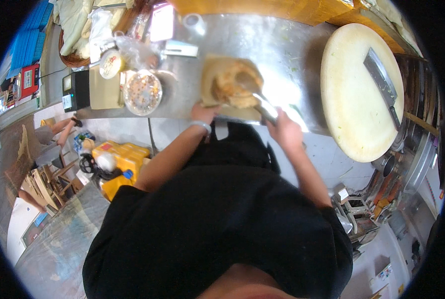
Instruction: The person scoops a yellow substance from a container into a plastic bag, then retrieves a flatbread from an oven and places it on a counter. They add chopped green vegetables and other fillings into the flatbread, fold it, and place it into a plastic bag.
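Note:
A square sheet of brown paper (208, 67) lies on the steel counter with a golden-brown, roundish food (230, 89) on it, like a flatbread, its surface blurred. At the paper's near left corner is my left hand (205, 113), fingers closed on the edge, a pale band around the wrist. My right hand (286, 130) grips a shiny metal utensil (265, 107) that slants forward over the food's right side. Its far end is blurred against the food, so its exact kind does not show.
Left on the steel counter (277, 30) stand a clear bowl of bits (142, 92), a lidded tub (111, 64) and a phone-like white screen (162, 22). A cleaver (382, 79) rests on the round board (349, 99) at right. Yellow crates (120, 154) stand below left; another person's arm (65, 130) shows far left.

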A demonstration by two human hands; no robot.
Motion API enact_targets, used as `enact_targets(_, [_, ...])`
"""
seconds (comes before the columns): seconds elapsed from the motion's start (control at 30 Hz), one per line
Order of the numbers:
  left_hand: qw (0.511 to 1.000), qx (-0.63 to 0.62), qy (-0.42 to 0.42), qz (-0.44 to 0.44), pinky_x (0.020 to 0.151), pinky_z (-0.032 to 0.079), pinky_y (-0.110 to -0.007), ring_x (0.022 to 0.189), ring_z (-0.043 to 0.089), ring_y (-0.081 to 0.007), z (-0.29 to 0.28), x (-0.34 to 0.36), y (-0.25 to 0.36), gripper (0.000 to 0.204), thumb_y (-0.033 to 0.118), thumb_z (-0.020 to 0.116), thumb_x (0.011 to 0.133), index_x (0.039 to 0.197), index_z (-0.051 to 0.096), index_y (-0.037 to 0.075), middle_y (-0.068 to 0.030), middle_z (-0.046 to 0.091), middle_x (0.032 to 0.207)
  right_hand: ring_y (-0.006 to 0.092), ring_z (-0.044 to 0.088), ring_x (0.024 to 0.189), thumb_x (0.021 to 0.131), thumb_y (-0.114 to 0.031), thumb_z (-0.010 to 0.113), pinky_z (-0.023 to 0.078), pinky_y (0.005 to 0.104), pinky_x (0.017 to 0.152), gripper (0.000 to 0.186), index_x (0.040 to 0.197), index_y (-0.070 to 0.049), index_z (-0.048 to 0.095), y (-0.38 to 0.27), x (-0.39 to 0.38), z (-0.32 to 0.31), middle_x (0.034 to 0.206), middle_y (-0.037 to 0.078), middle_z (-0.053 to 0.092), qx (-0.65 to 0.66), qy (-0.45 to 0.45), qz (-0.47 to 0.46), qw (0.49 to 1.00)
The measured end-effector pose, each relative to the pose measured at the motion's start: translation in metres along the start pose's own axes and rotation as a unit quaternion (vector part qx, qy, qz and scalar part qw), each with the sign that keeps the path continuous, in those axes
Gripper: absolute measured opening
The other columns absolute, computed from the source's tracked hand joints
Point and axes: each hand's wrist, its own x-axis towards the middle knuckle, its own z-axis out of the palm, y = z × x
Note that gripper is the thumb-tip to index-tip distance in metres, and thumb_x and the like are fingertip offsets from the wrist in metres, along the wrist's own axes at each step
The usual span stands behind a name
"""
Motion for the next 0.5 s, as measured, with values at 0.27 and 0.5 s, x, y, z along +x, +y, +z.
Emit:
enact_targets(0.27, [0.91,0.187,0.182,0.323,0.083,0.043,-0.036,0.094,0.054,-0.027,-0.021,-0.025,0.032,0.038,0.014,0.067,0.07,0.101,0.055,-0.005,-0.0207,0.056,0.099,0.0223,0.057,0.056,0.075,-0.013,0.051,0.046,0.0347,0.047,0.028,0.102,-0.01,0.048,-0.009,0.006,0.061,0.074,0.008,0.053,-0.052,0.051,-0.011,0.997])
enact_targets(0.5, [0.805,0.4,0.059,0.434,0.093,0.034,-0.042,0.11,0.044,-0.0275,-0.012,-0.009,0.105,0.038,0.015,0.051,0.079,0.113,0.049,0.0,-0.0158,0.047,0.12,0.026,0.058,0.059,0.078,-0.014,0.05,0.047,0.0378,0.05,0.024,0.101,-0.009,0.045,-0.01,0.008,0.059,0.071,0.01,0.055,-0.055,0.015,0.004,0.998])
